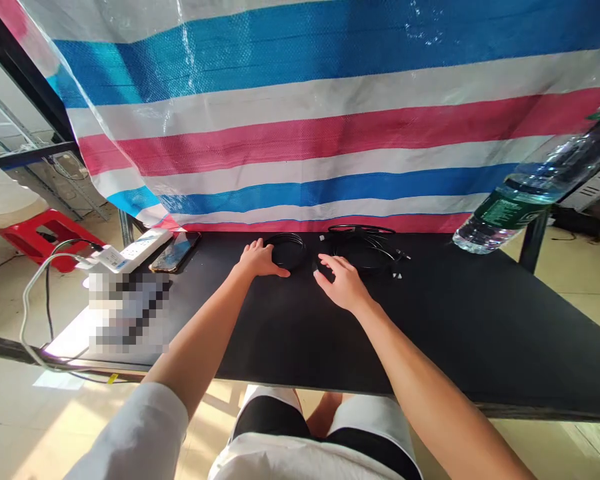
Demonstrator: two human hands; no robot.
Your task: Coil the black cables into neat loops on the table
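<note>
My left hand (pixel 260 259) rests at the left side of a neatly coiled black cable (pixel 293 248), thumb spread away from the fingers. It is open; whether its fingertips touch the coil I cannot tell. My right hand (pixel 343 281) is beside a looser bundle of black cables (pixel 377 252), with thumb and fingers apart and nothing plainly held. Small connector ends (pixel 403 255) stick out at the bundle's right. Both coils lie flat on the black tabletop (pixel 290 327), near its back edge.
A striped plastic sheet (pixel 300 133) hangs behind the table. At right, a water bottle (pixel 505 207) stands, appearing slanted. On the left are a phone (pixel 176 252), a white power strip (pixel 143 250) with plugged-in cords and a blurred item. A red stool (pixel 50 237) stands beyond.
</note>
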